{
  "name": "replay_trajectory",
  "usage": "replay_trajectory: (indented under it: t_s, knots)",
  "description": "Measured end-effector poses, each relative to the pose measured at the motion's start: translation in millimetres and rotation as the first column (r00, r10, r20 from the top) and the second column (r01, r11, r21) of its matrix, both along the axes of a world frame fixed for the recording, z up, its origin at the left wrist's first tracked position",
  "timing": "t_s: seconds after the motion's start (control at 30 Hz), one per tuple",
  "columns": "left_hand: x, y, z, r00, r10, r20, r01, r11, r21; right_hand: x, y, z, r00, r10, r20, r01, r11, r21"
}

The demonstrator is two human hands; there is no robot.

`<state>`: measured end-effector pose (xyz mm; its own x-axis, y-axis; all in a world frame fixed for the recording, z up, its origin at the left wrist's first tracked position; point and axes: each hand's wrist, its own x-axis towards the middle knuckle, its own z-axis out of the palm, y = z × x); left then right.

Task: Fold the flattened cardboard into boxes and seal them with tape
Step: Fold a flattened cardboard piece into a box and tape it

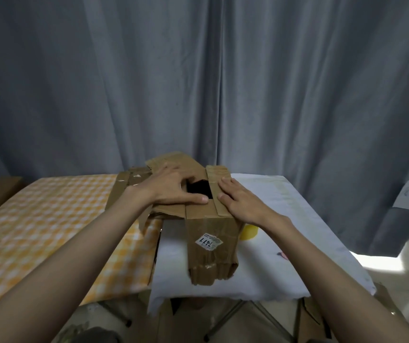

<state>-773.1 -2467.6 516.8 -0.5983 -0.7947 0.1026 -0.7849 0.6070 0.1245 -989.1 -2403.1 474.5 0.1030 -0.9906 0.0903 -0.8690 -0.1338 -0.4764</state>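
Observation:
A worn brown cardboard box stands on the white-covered table, with old clear tape and a white sticker reading T411 on its near side. My left hand presses flat on the box's left top flap, fingers spread. On the right top flap lies my right hand, also flat. A dark gap stays between the two flaps. No tape roll is in view.
A flattened cardboard sheet lies under the box on the left, over an orange checked cloth. The white table cover carries a yellow spot. Grey curtains hang behind. More cardboard leans on the floor at lower right.

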Motion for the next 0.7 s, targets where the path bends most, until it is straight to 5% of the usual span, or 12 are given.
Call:
replay_trajectory:
  t_s: [0.07,0.13,0.27,0.37,0.43,0.5,0.7]
  knots:
    - [3.8,2.9,1.3,0.946,0.127,-0.298,-0.114,0.992,0.061,-2.6,0.4,0.8,1.0,0.0,-0.006,0.0,1.0,0.01]
    - [10.0,1.8,2.6,0.778,0.337,-0.53,-0.239,0.939,0.245,-1.9,2.0,0.5,1.0,0.004,0.01,-0.004,1.0,0.008]
    - [10.1,-2.0,6.4,0.567,0.36,-0.741,-0.12,0.926,0.358,1.3,3.3,1.1,0.999,-0.001,0.034,0.001,1.0,0.005]
    - [-7.5,5.0,7.3,0.696,0.225,-0.682,-0.051,0.963,0.266,2.4,5.4,2.0,0.999,-0.003,0.048,0.003,1.0,0.003]
    - [-20.3,11.9,4.7,0.866,0.107,-0.488,-0.02,0.983,0.181,2.2,7.2,2.6,0.997,-0.01,0.075,0.01,1.0,0.006]
    - [-29.5,16.1,-3.3,0.947,0.043,-0.319,0.013,0.985,0.171,1.6,9.1,3.7,0.994,-0.024,0.11,0.023,1.0,0.007]
    - [-31.2,25.9,-23.7,0.929,0.178,-0.325,-0.098,0.964,0.247,2.8,26.1,6.7,0.897,-0.114,0.426,0.095,0.993,0.064]
